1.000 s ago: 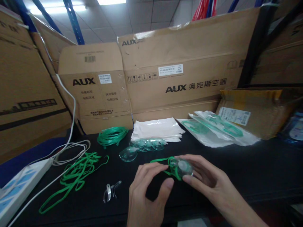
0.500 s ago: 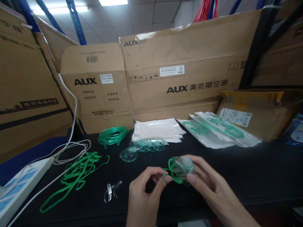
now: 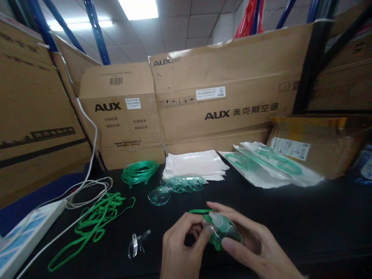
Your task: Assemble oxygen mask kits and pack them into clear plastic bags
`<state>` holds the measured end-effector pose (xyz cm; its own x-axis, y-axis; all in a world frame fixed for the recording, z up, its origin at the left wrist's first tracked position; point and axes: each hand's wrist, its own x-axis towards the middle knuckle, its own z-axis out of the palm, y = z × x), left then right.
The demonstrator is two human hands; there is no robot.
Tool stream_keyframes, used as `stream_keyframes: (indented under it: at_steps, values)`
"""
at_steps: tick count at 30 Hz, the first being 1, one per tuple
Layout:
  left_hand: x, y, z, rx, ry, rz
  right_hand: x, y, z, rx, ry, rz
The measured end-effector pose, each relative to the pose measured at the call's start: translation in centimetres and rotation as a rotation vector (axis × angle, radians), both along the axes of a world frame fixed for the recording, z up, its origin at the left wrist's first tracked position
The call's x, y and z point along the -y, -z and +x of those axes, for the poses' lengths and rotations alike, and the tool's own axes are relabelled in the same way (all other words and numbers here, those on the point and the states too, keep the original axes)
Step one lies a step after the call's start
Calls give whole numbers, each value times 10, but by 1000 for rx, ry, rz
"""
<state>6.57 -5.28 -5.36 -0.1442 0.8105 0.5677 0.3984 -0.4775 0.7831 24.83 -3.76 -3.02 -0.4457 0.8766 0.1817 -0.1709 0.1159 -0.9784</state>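
Observation:
A clear, green-tinted oxygen mask (image 3: 222,224) with a pale connector is held between both hands above the black table. My right hand (image 3: 255,236) curves around its right side, thumb in front and fingers behind. My left hand (image 3: 184,240) pinches the mask's left edge, thumb and bent fingers closed there. Part of a green elastic strap (image 3: 200,211) shows behind the mask, and more green hangs beneath it. The left fingertips hide how the strap joins the mask. Left of my left hand lies a small clear plastic piece (image 3: 138,243).
Green straps (image 3: 100,221) lie tangled at left near a white power strip (image 3: 31,230) and cable. Behind are coiled green tubing (image 3: 139,172), a row of masks (image 3: 183,184), white pouches (image 3: 194,164) and packed sets (image 3: 270,164). Cardboard (image 3: 215,77) walls the back.
The mask has turned and come lower, its connector now tilted up-left. My left hand has shifted from the strap to the mask's edge. The view has tipped slightly upward.

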Motion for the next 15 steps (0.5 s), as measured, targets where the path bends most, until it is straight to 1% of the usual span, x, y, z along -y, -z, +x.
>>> stream_keyframes:
  at_steps: [2, 4, 6, 8, 10, 11, 13, 15]
  values:
    - [-2, 2, 3, 63, -49, -51, 3, -2, -1, 35, -8, 10]
    - [-4, 3, 5, 82, -85, -99, 4, -2, -2, 83, 3, 21]
    - [-5, 0, 5, 36, -79, -127, 3, 0, -3, 106, 48, 28]
    - [-5, -7, 2, -50, -33, -143, -3, 2, -3, 74, 122, 16]
    - [-3, -20, -3, -144, 2, -149, -10, 3, -1, 24, 207, -1]
    - [-3, -29, -7, -194, -2, -147, -14, 3, 0, 9, 247, -5]
    - [-3, -54, -18, -318, -68, -136, -18, 0, 4, 0, 307, -6]
    - [-11, -84, -36, -497, -180, -130, -18, -5, 7, 3, 326, -23]
